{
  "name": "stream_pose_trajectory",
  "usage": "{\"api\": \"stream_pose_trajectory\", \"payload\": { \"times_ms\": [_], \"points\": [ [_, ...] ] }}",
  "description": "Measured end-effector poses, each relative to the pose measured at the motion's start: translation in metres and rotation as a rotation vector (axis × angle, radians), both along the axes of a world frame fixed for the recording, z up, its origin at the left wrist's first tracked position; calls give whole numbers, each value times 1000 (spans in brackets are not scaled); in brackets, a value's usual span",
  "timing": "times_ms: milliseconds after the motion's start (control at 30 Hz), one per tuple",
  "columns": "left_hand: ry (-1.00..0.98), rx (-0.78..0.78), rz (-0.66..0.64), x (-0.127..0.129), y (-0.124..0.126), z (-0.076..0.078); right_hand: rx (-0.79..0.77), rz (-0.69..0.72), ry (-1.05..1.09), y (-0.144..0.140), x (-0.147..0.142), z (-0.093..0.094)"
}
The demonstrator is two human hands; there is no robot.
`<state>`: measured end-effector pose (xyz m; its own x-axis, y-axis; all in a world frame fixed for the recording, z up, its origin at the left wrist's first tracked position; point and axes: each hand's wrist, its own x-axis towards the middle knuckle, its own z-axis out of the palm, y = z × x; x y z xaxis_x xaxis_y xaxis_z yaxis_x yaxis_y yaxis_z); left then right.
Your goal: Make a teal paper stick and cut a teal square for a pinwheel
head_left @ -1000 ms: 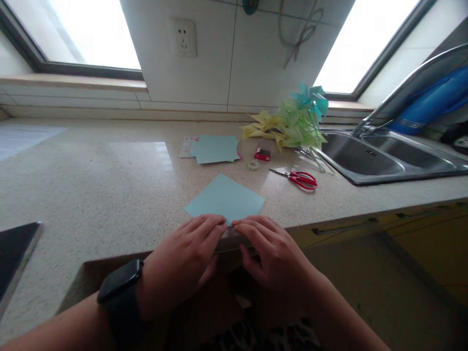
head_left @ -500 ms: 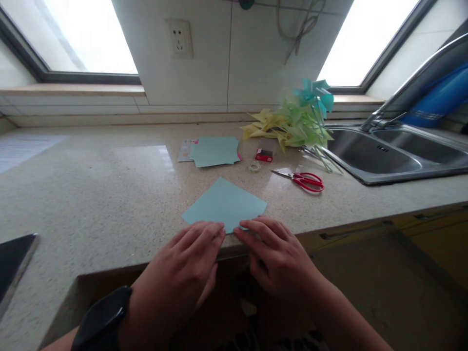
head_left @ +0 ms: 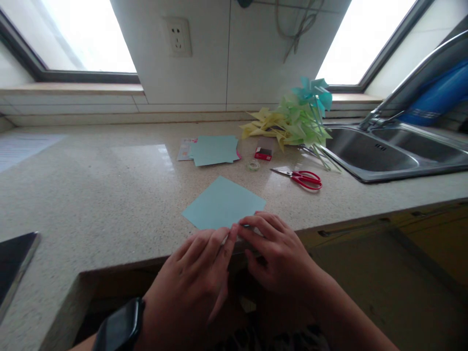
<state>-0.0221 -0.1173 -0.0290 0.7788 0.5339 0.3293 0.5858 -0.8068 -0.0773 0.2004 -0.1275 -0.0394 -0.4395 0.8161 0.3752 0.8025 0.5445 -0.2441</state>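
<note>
A light blue sheet of paper (head_left: 223, 202) lies on the counter close to its front edge, one corner pointing away from me. My left hand (head_left: 204, 263) rests its outstretched fingers on the near part of the sheet. My right hand (head_left: 272, 243) touches the near right side with its fingertips, the thumb apart below. The fingertips of both hands almost meet, and they cover the sheet's near corner. Whether that corner is folded I cannot tell. A dark smartwatch (head_left: 120, 324) is on my left wrist.
Behind the sheet are a stack of light blue paper (head_left: 215, 150), a small red box (head_left: 263, 153), a tape roll (head_left: 253, 165) and red-handled scissors (head_left: 305, 179). Paper pinwheels (head_left: 292, 122) lie near the sink (head_left: 380, 151). A dark flat object (head_left: 16, 265) is at left.
My left hand has slid right along the sheet's near side, toward my right hand, and now covers the near corner. My right hand has barely moved.
</note>
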Motion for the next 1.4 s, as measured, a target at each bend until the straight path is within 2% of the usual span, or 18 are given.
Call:
{"api": "stream_pose_trajectory", "payload": {
  "times_ms": [200,400,567,700,833,1033,1167,1400],
  "points": [
    [21,13,48,13,-9,-11,-14,-4,15,1,0,1],
    [41,34,100,19,-8,-7,-49,5,36,2,2,3],
    [90,74,91,25,-6,-7,-63,12,66,2,4,1],
    [116,128,110,29,-4,-9,-27,9,216,2,10,-1],
    [115,164,143,32,-5,-10,42,-8,379,9,24,7],
    [195,221,191,37,-7,-12,157,-53,293,28,48,24],
    [228,273,207,39,-5,-14,107,-10,181,34,52,21],
    [236,289,192,40,-3,-18,51,51,58,35,42,12]
  ]
}}
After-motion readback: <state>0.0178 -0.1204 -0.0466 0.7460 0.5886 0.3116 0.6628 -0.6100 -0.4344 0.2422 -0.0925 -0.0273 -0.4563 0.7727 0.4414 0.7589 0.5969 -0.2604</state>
